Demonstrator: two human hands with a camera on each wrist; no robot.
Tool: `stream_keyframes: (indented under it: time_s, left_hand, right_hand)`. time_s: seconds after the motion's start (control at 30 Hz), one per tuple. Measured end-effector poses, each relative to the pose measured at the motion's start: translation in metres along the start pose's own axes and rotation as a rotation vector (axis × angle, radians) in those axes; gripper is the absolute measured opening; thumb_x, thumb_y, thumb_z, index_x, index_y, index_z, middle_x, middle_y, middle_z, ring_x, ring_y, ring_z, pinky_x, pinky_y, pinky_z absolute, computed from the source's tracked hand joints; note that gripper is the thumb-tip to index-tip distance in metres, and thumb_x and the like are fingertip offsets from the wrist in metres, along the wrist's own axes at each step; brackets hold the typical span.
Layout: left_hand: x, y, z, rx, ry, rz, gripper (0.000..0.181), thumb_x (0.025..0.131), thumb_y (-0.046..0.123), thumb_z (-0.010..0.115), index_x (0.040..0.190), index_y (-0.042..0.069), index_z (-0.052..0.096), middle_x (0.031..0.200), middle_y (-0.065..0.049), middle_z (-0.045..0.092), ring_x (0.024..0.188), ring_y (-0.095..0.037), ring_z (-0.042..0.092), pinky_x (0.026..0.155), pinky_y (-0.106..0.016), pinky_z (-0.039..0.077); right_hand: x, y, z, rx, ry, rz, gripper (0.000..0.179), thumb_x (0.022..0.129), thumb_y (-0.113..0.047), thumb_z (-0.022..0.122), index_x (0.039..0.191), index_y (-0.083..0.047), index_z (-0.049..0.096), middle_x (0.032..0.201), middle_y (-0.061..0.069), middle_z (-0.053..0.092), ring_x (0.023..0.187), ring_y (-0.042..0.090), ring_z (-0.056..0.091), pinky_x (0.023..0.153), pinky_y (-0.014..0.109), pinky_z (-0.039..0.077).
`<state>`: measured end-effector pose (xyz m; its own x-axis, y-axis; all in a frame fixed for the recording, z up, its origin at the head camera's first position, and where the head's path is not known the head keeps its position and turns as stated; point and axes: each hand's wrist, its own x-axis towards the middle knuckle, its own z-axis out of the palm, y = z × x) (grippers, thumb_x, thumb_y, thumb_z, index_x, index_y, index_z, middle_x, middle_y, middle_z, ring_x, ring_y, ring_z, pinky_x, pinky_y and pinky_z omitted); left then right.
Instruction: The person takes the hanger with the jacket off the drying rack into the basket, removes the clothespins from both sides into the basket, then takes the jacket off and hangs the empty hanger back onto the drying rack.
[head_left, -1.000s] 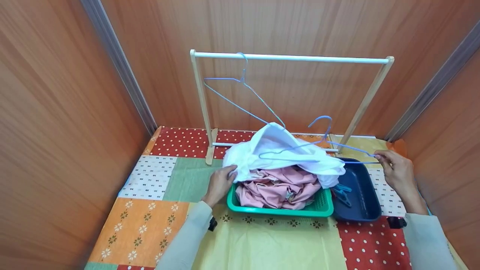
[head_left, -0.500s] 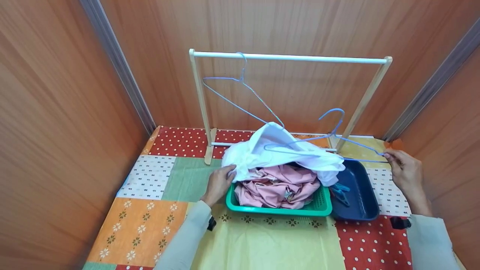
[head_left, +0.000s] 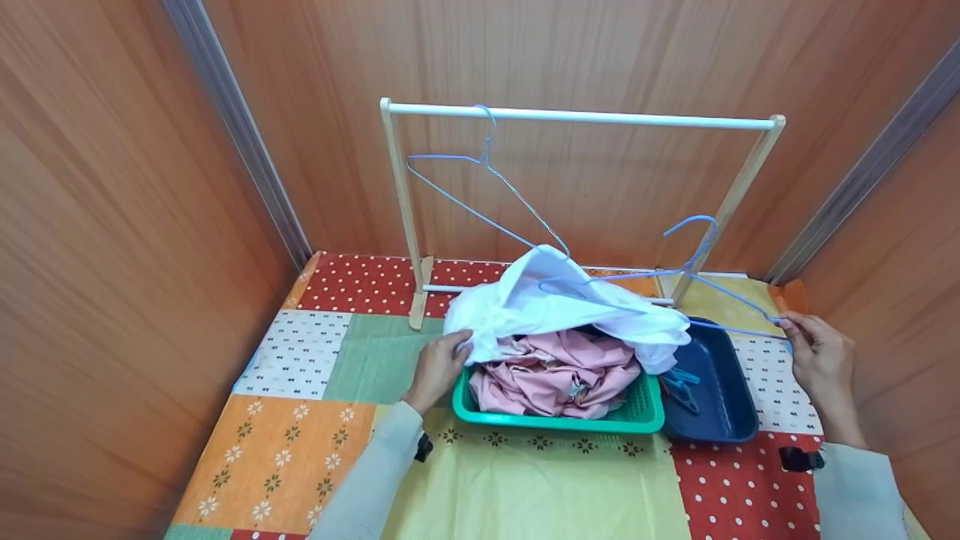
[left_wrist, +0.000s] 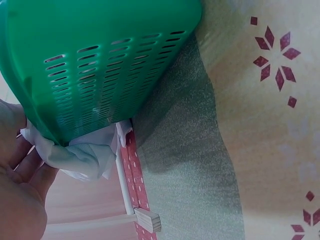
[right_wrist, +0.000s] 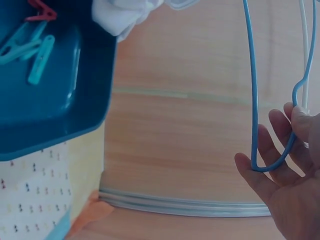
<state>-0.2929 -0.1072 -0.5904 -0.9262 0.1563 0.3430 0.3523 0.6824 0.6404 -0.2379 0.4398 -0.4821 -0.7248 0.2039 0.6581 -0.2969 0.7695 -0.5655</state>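
At the left of the green basket (head_left: 559, 424), my left hand (head_left: 436, 371) pinches the edge of a white garment (head_left: 525, 304) draped over the basket's back. In the left wrist view, the cloth (left_wrist: 82, 155) passes between thumb and fingers. My right hand (head_left: 823, 358) holds the right corner of a blue wire hanger (head_left: 731, 292), hook up. In the right wrist view, the thumb presses the hanger's bend (right_wrist: 295, 100) against the fingers. The hanger's left end crosses the white garment; I cannot tell whether it touches it. Crumpled pink cloth (head_left: 562, 375) lies in the basket.
A second blue hanger (head_left: 514, 187) hangs from the white bar (head_left: 600, 116) of a wooden rack behind the basket. Right of the basket stands a dark blue tray (head_left: 731, 405) with several clothes pegs (head_left: 682, 390). Wood panels (head_left: 150, 225) close in the sides and back.
My right hand has drawn the hanger to the right and slightly toward me; its hook has shifted right and its left end slid across the garment. The left hand and white garment stay put.
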Motion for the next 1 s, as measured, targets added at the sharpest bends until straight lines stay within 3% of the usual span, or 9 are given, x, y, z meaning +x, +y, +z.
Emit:
stream_keyframes:
  time_s: [0.33, 0.57, 0.7, 0.93, 1.0]
  left_hand:
    - [0.0, -0.001, 0.001, -0.006, -0.009, -0.019, 0.029, 0.096, 0.018, 0.064, 0.124, 0.012, 0.069, 0.125, -0.006, 0.069, 0.116, -0.022, 0.065, 0.097, -0.04, 0.053]
    - [0.0, -0.001, 0.0, -0.014, -0.012, -0.02, 0.03, 0.096, 0.018, 0.063, 0.125, 0.012, 0.069, 0.126, -0.006, 0.069, 0.118, -0.023, 0.065, 0.097, -0.041, 0.053]
    - [0.0, -0.001, 0.0, -0.015, -0.006, -0.021, 0.029, 0.096, 0.018, 0.064, 0.124, 0.012, 0.069, 0.126, -0.006, 0.069, 0.117, -0.023, 0.065, 0.097, -0.041, 0.053]
    - [0.0, -0.002, 0.001, -0.027, -0.001, -0.015, 0.029, 0.096, 0.018, 0.064, 0.124, 0.012, 0.069, 0.126, -0.006, 0.069, 0.117, -0.023, 0.065, 0.096, -0.041, 0.053]
    - [0.0, -0.002, 0.001, -0.025, -0.002, -0.019, 0.029, 0.096, 0.018, 0.064, 0.124, 0.013, 0.069, 0.126, -0.005, 0.069, 0.117, -0.022, 0.065, 0.096, -0.041, 0.053]
  right_hand:
    - [-0.005, -0.004, -0.008, -0.031, -0.037, 0.166, 0.024, 0.096, -0.015, 0.062, 0.113, -0.003, 0.073, 0.092, -0.041, 0.051, 0.074, -0.012, 0.048, 0.062, 0.003, 0.035]
    - [-0.007, -0.001, -0.009, -0.048, 0.014, 0.238, 0.024, 0.095, -0.019, 0.064, 0.111, -0.004, 0.074, 0.089, -0.041, 0.051, 0.072, -0.014, 0.048, 0.057, 0.005, 0.035]
    - [-0.007, 0.0, -0.011, -0.055, 0.033, 0.322, 0.028, 0.095, -0.024, 0.064, 0.113, -0.005, 0.073, 0.086, -0.041, 0.05, 0.071, -0.013, 0.048, 0.054, 0.006, 0.034]
    - [0.0, 0.004, -0.02, 0.064, 0.081, 0.524, 0.033, 0.094, -0.031, 0.065, 0.115, -0.007, 0.073, 0.077, -0.039, 0.06, 0.076, -0.017, 0.055, 0.069, 0.002, 0.039]
    - [0.002, 0.004, -0.022, 0.062, 0.072, 0.574, 0.034, 0.093, -0.033, 0.064, 0.117, -0.01, 0.073, 0.08, -0.036, 0.061, 0.078, -0.014, 0.056, 0.067, 0.002, 0.041]
